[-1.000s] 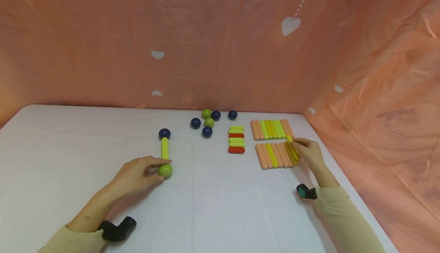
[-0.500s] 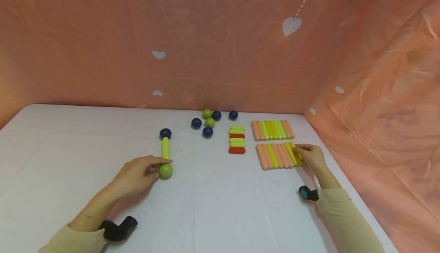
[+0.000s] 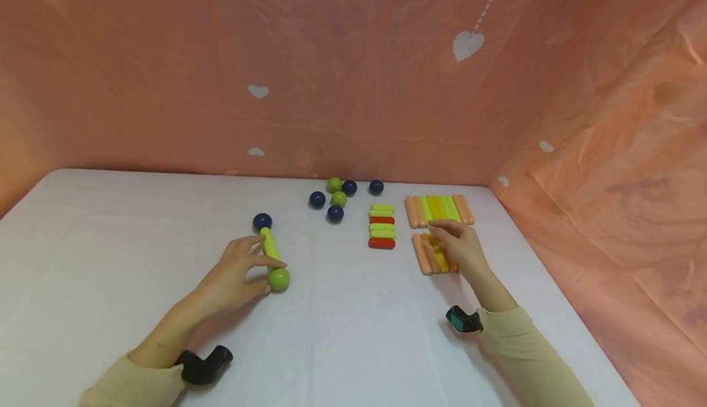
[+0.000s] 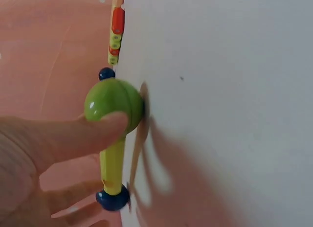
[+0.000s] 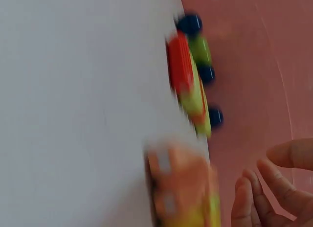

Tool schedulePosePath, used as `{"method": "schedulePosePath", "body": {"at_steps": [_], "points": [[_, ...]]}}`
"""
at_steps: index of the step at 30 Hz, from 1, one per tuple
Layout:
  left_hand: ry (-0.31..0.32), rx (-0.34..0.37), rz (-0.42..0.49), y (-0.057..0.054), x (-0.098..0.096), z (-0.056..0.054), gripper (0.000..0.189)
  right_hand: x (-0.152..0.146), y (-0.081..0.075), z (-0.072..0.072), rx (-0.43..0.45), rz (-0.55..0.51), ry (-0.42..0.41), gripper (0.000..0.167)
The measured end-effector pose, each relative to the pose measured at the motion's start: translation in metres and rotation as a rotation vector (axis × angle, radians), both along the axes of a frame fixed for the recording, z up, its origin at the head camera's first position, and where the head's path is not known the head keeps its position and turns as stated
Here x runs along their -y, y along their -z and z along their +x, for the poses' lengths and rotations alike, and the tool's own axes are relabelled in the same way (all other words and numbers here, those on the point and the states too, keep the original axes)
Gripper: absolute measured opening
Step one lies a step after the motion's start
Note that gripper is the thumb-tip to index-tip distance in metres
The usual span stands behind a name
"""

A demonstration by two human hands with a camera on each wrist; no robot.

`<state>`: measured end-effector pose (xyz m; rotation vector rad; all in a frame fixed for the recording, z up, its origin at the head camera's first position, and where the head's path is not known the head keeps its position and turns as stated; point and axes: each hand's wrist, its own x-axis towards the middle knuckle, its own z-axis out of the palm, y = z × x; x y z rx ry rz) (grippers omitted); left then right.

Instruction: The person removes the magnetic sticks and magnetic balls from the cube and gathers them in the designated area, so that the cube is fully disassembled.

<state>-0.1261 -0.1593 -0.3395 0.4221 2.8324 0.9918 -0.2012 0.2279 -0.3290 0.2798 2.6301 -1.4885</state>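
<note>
In the head view my left hand (image 3: 234, 275) pinches a green ball (image 3: 279, 279) between thumb and forefinger. From this ball a yellow-green rod (image 3: 269, 244) runs to a dark blue ball (image 3: 262, 221) at its far end, and the line leans slightly. The left wrist view shows the thumb pressed on the green ball (image 4: 112, 102). My right hand (image 3: 461, 247) hovers over the lower row of orange and yellow rods (image 3: 422, 255), hiding its right part. Nothing shows between its loosely bent fingers (image 5: 281, 180) in the right wrist view.
An upper row of orange, green and yellow rods (image 3: 414, 212) lies beyond the right hand. Short green and red rods (image 3: 382, 243) form a stack-like column left of it. Several loose blue and green balls (image 3: 335, 213) sit near the table's back edge, before an orange curtain (image 3: 353, 88).
My right hand has let go of the yellow rod at the lower row's right end and moved left. My left hand has shifted the green ball slightly right, tilting the joined rod.
</note>
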Motion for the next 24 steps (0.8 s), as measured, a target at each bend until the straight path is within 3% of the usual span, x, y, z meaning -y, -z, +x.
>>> {"method": "schedulePosePath", "body": {"at_steps": [4, 9, 14, 20, 24], "points": [[0.030, -0.072, 0.007, 0.001, -0.008, -0.003, 0.030, 0.030, 0.008, 0.003, -0.005, -0.074, -0.085, 0.036], [0.028, -0.076, -0.012, 0.001, -0.012, -0.008, 0.046, 0.064, 0.017, 0.009, -0.005, -0.157, -0.230, 0.032], [-0.010, -0.076, -0.043, 0.002, -0.003, -0.019, 0.062, 0.094, 0.024, 0.015, 0.006, -0.188, -0.319, 0.029], [-0.010, -0.053, -0.019, 0.003, 0.007, -0.033, 0.042, 0.120, 0.027, 0.020, 0.041, -0.230, -0.433, 0.026], [-0.019, -0.049, -0.014, 0.003, 0.008, -0.037, 0.029, 0.129, 0.026, 0.021, 0.060, -0.218, -0.473, 0.027]]}}
